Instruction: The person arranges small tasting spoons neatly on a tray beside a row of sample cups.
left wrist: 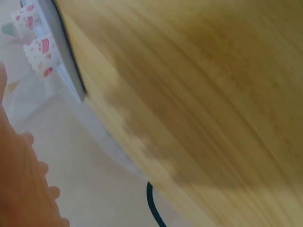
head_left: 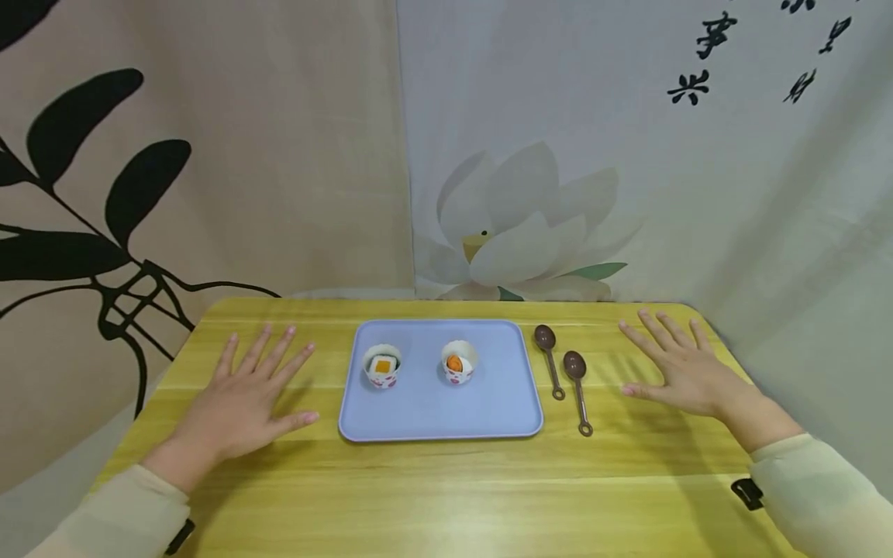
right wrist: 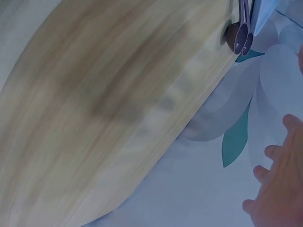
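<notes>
My left hand (head_left: 240, 403) is spread with straight fingers, left of a blue tray (head_left: 432, 415), holding nothing. On the right side, my right hand (head_left: 687, 372) is spread the same way and touches no object. Two patterned paper cups stand on the tray. The left cup (head_left: 384, 381) has a white piece with an orange-yellow square in it; the right cup (head_left: 459, 377) contains an orange piece. Between the tray and my right hand lie two brown spoons, one (head_left: 546, 341) nearer the tray and the other (head_left: 576, 368) slightly closer to me. Both wrist views show the fingers extended above the table.
The wooden table (head_left: 432, 496) has a rounded far right corner. Behind it hangs a cloth backdrop (head_left: 300, 155) with printed leaves, a lotus and dark characters. Dark clips or bands (head_left: 748, 494) show at both sleeves.
</notes>
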`<action>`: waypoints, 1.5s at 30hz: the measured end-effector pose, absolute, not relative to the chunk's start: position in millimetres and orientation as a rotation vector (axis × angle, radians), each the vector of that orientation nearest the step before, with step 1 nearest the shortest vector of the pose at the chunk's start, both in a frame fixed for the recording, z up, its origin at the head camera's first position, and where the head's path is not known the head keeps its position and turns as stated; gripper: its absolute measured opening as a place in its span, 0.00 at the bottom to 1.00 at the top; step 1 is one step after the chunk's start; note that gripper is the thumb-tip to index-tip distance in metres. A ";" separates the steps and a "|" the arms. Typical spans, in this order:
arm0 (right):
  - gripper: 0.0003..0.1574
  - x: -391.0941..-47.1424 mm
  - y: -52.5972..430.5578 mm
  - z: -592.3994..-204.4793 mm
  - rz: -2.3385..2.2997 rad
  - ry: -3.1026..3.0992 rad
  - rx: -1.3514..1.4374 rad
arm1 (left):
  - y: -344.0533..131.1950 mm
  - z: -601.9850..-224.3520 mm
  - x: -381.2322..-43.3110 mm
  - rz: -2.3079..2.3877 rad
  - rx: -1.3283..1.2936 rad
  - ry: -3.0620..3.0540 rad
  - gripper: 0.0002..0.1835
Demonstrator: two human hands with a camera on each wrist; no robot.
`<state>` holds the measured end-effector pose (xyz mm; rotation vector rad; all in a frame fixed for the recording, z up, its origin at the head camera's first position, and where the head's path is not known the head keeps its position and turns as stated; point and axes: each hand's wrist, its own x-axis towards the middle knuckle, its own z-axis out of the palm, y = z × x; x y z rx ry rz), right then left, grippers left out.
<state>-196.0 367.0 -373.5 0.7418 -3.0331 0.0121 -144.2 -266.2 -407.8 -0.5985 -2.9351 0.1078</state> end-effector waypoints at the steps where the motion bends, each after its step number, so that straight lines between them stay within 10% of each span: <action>1: 0.62 -195.4 366.1 -373.7 0.016 -3.034 0.744 | -265.4 -409.3 -144.3 0.105 -0.604 -2.938 0.52; 45: 0.61 -179.5 317.4 -396.4 0.111 -2.966 0.872 | -222.5 -425.6 -130.3 -0.091 -0.619 -2.984 0.51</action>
